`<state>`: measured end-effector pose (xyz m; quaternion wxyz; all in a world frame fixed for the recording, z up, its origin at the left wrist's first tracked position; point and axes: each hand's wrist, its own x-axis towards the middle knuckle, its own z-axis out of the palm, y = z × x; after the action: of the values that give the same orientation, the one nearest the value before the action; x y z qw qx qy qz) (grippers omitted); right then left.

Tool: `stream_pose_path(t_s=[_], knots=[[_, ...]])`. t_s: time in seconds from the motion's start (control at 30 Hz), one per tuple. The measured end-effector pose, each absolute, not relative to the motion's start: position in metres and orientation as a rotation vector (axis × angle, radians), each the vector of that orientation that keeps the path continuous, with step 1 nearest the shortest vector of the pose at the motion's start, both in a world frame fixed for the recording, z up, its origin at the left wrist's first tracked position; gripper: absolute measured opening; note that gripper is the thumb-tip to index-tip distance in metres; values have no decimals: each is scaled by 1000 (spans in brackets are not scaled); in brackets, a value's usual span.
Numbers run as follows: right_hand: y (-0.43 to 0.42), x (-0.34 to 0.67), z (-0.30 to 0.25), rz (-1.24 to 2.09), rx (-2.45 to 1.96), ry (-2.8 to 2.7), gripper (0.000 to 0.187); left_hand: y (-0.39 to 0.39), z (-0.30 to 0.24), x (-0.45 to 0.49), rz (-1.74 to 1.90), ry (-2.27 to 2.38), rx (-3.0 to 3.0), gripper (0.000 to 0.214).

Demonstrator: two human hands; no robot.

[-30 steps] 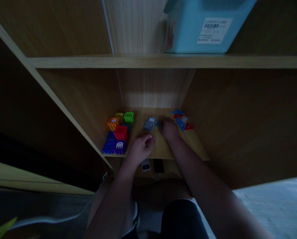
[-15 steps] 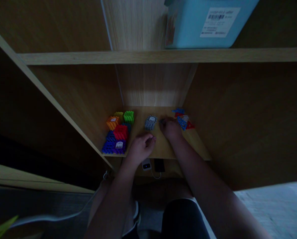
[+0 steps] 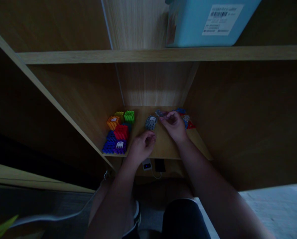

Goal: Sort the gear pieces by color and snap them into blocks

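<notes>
Grey and small, a latticed piece [image 3: 159, 113] is pinched between the thumb and fingertips of the right hand [image 3: 175, 126], its free end pointing left; the fingers are closed on it, leaving a rounded hollow behind the pinch. The piece lies near the far right corner of a grey stack [image 3: 151, 123], which stands near the middle of the lower shelf [image 3: 164, 146] with a white window-shaped insert on its top; whether piece and stack touch cannot be told. The left hand [image 3: 140, 146] is at the near side of the grey stack, its fingers curled and the thumb close to the fingertips; whether it grips anything cannot be made out. To the left are grouped an orange stack [image 3: 113, 123], a green stack [image 3: 129, 116], a red stack [image 3: 121, 132] and a purple stack [image 3: 119, 146]. To the right, partly behind the right hand, lie red and blue pieces [image 3: 191, 125]. Above, a light-blue container [image 3: 190, 26] with a white label rests on the upper shelf [image 3: 93, 57].
</notes>
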<state>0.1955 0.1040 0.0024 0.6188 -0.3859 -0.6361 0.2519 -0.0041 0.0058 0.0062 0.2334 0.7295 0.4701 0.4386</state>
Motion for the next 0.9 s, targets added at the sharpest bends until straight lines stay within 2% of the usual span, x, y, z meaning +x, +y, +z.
stream_pose_path(t_s=[0.23,0.43,0.6,0.77,0.9], knots=[[91,188,14,928,-773,-1437,54,5,5,-5,1348,1231,1928,59],[85,188,16,1099,-703,-1443,52,5,4,-5,1393,1195,1951,78],[83,189,19,1193,-687,-1471,51,4,4,-6,1420,1171,1951,69],[82,189,18,1326,-672,-1530,50,0,-2,-7,1567,1192,1968,36],[82,187,15,1387,-644,-1558,49,-2,-6,-7,1621,1270,2002,21]])
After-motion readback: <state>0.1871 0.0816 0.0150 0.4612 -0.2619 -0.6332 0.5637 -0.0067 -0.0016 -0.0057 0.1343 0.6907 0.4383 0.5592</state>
